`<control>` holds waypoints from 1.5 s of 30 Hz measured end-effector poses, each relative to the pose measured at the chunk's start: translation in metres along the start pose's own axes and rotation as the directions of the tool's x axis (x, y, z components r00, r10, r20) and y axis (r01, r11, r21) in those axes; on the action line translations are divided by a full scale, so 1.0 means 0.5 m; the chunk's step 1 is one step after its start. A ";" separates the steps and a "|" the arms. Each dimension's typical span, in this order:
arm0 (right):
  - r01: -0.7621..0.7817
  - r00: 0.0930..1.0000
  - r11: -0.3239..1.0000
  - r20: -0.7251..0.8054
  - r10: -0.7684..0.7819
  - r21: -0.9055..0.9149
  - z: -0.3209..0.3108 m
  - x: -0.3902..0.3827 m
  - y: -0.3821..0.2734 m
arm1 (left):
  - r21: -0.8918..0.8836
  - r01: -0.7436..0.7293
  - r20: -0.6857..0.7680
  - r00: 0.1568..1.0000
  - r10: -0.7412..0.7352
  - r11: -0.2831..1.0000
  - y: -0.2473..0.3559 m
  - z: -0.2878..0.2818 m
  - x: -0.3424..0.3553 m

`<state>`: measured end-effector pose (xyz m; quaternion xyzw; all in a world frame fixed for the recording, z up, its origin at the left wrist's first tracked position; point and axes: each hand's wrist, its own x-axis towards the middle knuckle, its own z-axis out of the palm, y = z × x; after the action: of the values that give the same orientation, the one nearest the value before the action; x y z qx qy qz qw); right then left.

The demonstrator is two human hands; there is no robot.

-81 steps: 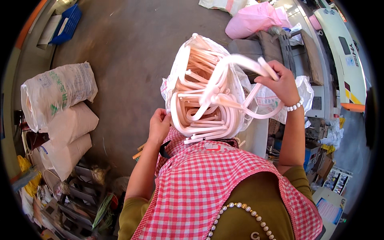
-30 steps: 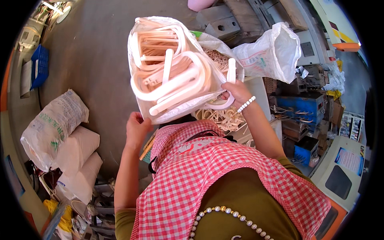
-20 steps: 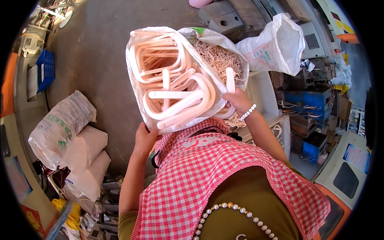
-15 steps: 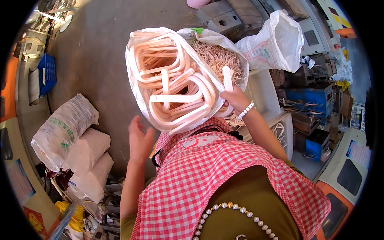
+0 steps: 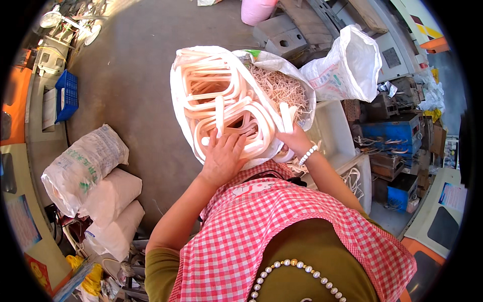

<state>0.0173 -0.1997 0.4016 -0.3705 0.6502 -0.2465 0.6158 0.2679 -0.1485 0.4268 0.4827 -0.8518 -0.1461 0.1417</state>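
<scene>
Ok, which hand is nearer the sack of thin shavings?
Right. The right hand grips a pale bar at the rim of the shavings sack. The left hand lies flat on the bag of loops, farther from it.

Place: we take this for a small workshop or factory floor.
Floor: we see bare grey concrete [image 5: 136,75] from ten to twelve o'clock.
Machines: we find metal machinery [image 5: 397,131] with blue housings at three o'clock, and grey blocks [image 5: 282,35] at twelve.
Stock: we count filled woven sacks [image 5: 95,186] stacked at eight o'clock and a white bulk bag [image 5: 347,65] at one.
Storage: we note a blue plastic crate [image 5: 65,95] at ten o'clock.
</scene>
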 end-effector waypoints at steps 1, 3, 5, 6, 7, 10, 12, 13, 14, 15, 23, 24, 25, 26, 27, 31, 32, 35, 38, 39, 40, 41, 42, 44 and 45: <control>-0.012 1.000 0.999 0.023 0.013 -0.044 -0.002 -0.005 0.010 | -0.013 -0.001 -0.009 1.000 0.001 1.000 0.002 0.000 0.003; -0.042 0.999 0.991 0.023 0.046 -0.126 0.005 -0.009 0.046 | 0.001 0.006 -0.006 1.000 -0.006 1.000 0.008 -0.004 0.012; -0.084 0.996 0.992 -0.002 0.084 -0.092 0.018 -0.022 0.043 | 0.001 0.028 0.005 1.000 -0.028 1.000 0.009 0.001 0.015; -0.034 0.999 0.999 0.001 0.034 -0.043 0.018 -0.029 0.036 | 0.044 0.041 0.003 0.999 -0.041 0.998 0.010 0.008 0.016; 0.013 1.000 1.000 -0.001 -0.013 0.009 0.015 -0.036 0.032 | 0.085 0.052 0.003 0.999 -0.052 0.995 0.014 0.019 0.018; 0.070 0.997 0.997 0.018 -0.070 0.024 0.015 -0.059 0.012 | 0.239 0.147 0.006 0.988 -0.152 0.960 0.035 0.102 0.015; 0.074 0.997 0.995 0.016 -0.075 0.068 0.025 -0.065 -0.001 | 0.350 0.217 -0.049 0.976 -0.213 0.911 0.065 0.142 0.017; 0.055 0.998 0.993 -0.022 -0.053 0.100 0.024 -0.061 0.011 | 0.294 0.204 -0.019 0.978 -0.208 0.934 0.071 0.144 0.014; 0.058 0.998 0.992 0.005 -0.059 0.110 0.020 -0.055 0.019 | 0.271 0.180 0.000 0.982 -0.187 0.946 0.066 0.142 0.010; 0.060 0.997 0.991 0.032 -0.064 0.120 0.013 -0.047 0.024 | 0.246 0.155 0.018 0.986 -0.165 0.957 0.057 0.136 0.006; 0.051 0.997 0.980 0.045 -0.061 0.194 -0.005 -0.054 0.023 | -0.138 0.166 -0.252 0.947 -0.197 0.976 0.018 0.024 -0.012; 0.036 0.998 0.984 0.049 -0.045 0.177 -0.007 -0.055 0.021 | -0.145 0.208 -0.300 0.922 -0.243 0.967 -0.009 0.017 -0.012; 0.023 0.998 0.987 0.051 -0.032 0.158 -0.010 -0.057 0.017 | -0.170 0.271 -0.384 0.868 -0.317 0.948 -0.039 0.006 -0.009; 0.013 0.998 0.990 0.053 -0.021 0.140 -0.013 -0.057 0.012 | -0.199 0.327 -0.462 0.800 -0.383 0.924 -0.073 -0.006 -0.001; -0.001 1.000 0.996 0.028 -0.002 0.090 -0.017 -0.061 0.000 | -0.173 0.412 -0.479 0.758 -0.442 0.895 -0.109 -0.012 0.005; -0.026 0.999 0.999 -0.047 0.026 -0.019 -0.039 -0.049 -0.044 | -0.264 0.667 -0.380 0.592 -0.711 0.697 -0.205 -0.002 0.038; -0.024 0.998 0.999 -0.061 0.022 -0.024 -0.047 -0.041 -0.053 | -0.300 0.702 -0.302 0.572 -0.763 0.645 -0.210 -0.006 0.050; 0.022 0.990 0.990 -0.138 -0.041 -0.136 -0.056 -0.018 -0.091 | -0.341 0.776 -0.132 0.520 -0.844 0.531 -0.220 -0.017 0.074; 0.137 0.967 0.917 -0.148 -0.205 -0.376 -0.063 0.029 -0.126 | -0.336 0.786 -0.084 0.524 -0.848 0.519 -0.236 -0.019 0.082; 0.214 0.943 0.851 -0.127 -0.309 -0.481 -0.064 0.054 -0.130 | -0.365 0.784 -0.044 0.524 -0.850 0.502 -0.242 -0.026 0.082; 0.281 0.910 0.767 -0.095 -0.405 -0.576 -0.065 0.074 -0.137 | -0.391 0.782 -0.003 0.526 -0.850 0.485 -0.247 -0.033 0.083; 0.295 0.894 0.706 -0.075 -0.442 -0.644 -0.040 0.069 -0.180 | -0.417 0.769 0.026 0.542 -0.840 0.484 -0.253 -0.044 0.080; 0.298 0.875 0.651 -0.073 -0.479 -0.699 -0.022 0.084 -0.201 | -0.443 0.756 0.055 0.558 -0.828 0.481 -0.259 -0.058 0.076; 0.289 0.832 0.533 -0.066 -0.550 -0.795 0.007 0.118 -0.237 | -0.530 0.711 0.069 0.580 -0.812 0.462 -0.281 -0.066 0.060; 0.247 0.820 0.470 -0.076 -0.568 -0.848 0.021 0.135 -0.254 | -0.587 0.677 0.057 0.583 -0.811 0.445 -0.298 -0.065 0.045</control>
<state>0.0524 -0.3280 0.4572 -0.7047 0.6762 -0.1265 0.1736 0.3855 -0.2445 0.4013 0.7589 -0.4456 -0.3738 0.2929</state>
